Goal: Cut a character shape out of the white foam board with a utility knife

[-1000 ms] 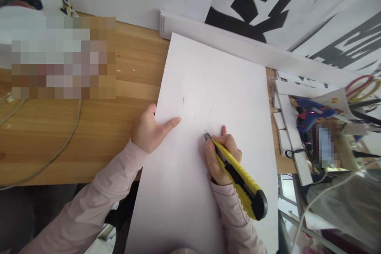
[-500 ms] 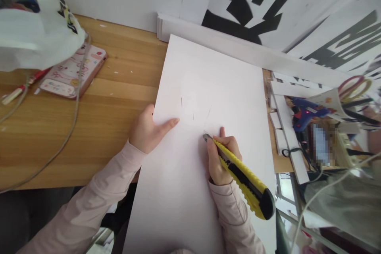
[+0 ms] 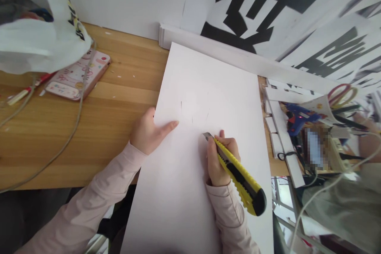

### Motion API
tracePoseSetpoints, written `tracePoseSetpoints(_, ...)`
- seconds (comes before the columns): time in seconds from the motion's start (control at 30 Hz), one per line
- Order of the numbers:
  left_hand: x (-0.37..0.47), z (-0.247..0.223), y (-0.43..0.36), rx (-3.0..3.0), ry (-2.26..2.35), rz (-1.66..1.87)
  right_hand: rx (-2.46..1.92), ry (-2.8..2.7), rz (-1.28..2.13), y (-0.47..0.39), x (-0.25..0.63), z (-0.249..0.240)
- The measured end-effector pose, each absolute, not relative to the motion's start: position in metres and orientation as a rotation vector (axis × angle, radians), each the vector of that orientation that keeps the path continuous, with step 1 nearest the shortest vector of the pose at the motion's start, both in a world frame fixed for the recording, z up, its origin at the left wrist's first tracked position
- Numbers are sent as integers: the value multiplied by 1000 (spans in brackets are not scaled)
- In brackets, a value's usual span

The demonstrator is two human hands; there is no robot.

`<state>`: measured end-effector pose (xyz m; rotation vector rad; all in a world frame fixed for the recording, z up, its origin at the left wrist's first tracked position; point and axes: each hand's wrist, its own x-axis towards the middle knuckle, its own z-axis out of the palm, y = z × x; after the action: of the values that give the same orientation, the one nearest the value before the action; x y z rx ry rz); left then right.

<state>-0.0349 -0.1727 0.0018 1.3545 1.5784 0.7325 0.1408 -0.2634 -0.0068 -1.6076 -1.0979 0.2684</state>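
A large white board (image 3: 169, 202) lies across the wooden table and sticks out past its front edge. Three short thin dark marks show on its upper half. My left hand (image 3: 151, 133) grips the board's left edge, thumb flat on top and the other fingers hidden at or under the edge. In my right hand (image 3: 222, 160) is a yellow and black utility knife (image 3: 242, 176), its fingers wrapped round the front of the handle. The blade points up and left, close to the board below the marks; whether it touches is hard to tell.
A phone in a pink case (image 3: 80, 75) lies at left by a white plastic bag (image 3: 35, 43) and a cable (image 3: 70, 139). White boards with black shapes (image 3: 262, 4) lean behind. At right are white strips (image 3: 285, 139), a blue glue gun (image 3: 299, 117), scissors (image 3: 339, 95) and a co-worker's arm (image 3: 369, 139).
The knife blade has tilted slightly and sits a little lower relative to the marks. My left hand keeps its hold on the edge. The whole view has shifted slightly.
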Motion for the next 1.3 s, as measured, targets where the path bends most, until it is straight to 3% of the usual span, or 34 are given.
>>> tracePoseSetpoints(0.57,-35,2,-174,1360,1600,718,-1726,-1290,204,-263,140,-1)
tracePoseSetpoints(0.87,-35,1,-172,1359,1616,715,-1708,-1262,392,-259,148,5)
tracePoseSetpoints(1.07,-34,4,-172,1332,1620,718,-1944,-1160,676,-251,158,29)
tracePoseSetpoints(1.3,-33,3,-172,1381,1646,683,-1957,-1009,701,-251,151,27)
